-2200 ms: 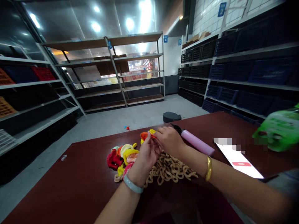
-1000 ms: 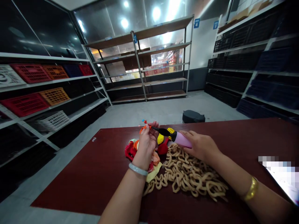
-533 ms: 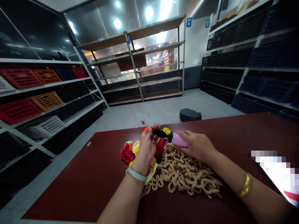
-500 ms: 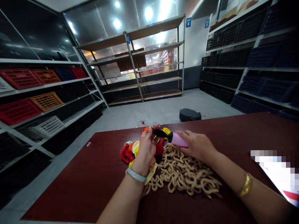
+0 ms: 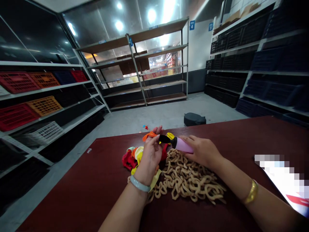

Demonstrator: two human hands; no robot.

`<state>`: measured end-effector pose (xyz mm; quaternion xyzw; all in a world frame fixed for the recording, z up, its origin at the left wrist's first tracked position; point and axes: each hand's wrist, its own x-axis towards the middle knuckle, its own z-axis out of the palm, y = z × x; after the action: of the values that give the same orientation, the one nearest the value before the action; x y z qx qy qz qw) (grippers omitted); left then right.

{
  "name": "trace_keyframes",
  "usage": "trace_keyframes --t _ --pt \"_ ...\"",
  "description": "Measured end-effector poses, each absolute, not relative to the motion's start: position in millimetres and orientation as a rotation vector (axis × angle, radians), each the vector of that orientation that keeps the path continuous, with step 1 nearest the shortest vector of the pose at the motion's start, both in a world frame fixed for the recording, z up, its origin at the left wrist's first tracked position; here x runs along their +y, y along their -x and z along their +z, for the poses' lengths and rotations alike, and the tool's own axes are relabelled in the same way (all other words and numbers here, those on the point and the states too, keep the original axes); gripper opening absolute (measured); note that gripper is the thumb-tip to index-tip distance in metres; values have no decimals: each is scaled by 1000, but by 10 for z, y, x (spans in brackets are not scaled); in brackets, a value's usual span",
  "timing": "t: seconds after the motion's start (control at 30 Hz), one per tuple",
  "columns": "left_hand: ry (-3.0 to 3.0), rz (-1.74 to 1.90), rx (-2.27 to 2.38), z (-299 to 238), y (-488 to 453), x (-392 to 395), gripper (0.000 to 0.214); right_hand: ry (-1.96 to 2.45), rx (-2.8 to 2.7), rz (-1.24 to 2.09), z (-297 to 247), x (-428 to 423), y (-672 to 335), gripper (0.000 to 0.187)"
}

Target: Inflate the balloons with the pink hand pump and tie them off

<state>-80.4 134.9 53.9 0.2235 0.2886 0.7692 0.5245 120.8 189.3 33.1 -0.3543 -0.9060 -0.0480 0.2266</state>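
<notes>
**Limp orange rubbery piece (image 5: 148,136) and tapered black nozzle (image 5: 165,139) meet at the left grip (image 5: 152,153)**

Beginning at the left, the orange piece now reaches out past the fingertips, where half a second ago it showed as a small bunch, and the left fingers stand straighter. To the right, the smooth pink cylindrical tool (image 5: 182,145) that carries the nozzle lay on the dark red wooden tabletop (image 5: 70,187) about two seconds ago; it is now in the right grip (image 5: 204,150). So piece and tool are joined in the work, one in each grip.

The left grip is pinched, thumb against fingers, on the orange piece beside the nozzle tip, above a heap of soft red, yellow and white pieces (image 5: 130,160). Whether the nozzle is inside the piece or only against it, I cannot tell; the fingers cover the join. The right grip is wrapped around the pink tool, palm down, behind the pile of tan curled loops (image 5: 189,177). Farthest right lies a flat bright-screened device (image 5: 281,181), partly masked.
</notes>
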Motion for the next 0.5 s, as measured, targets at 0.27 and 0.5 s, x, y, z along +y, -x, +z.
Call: trace_keyframes --t 0.27,0.5 --pt "-354 1834 541 572 767 1353 28 908 -2512 -132 371 1780 -1132 57" --pt "-297 1952 645 586 670 1311 43 828 -2553 -174 371 1638 -1004 58"
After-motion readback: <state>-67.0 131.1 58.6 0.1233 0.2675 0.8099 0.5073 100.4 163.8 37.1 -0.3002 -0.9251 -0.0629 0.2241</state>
